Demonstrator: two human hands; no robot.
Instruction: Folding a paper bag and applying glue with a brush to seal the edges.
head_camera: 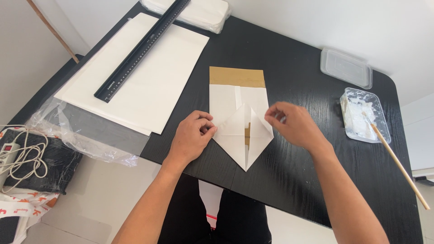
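Centrally, the left hand pinches the left corner of the folded paper, its grip closed on the edge. The right hand hovers at the right corner, fingers curled together, contact unclear. Paper lies near the tabletop's near edge, its point nearward. Far left: white sheets under a black ruler. Right: a paste tub with a stick, and a lid.

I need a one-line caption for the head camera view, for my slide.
Left hand and right hand fold white paper into a point on a black table.
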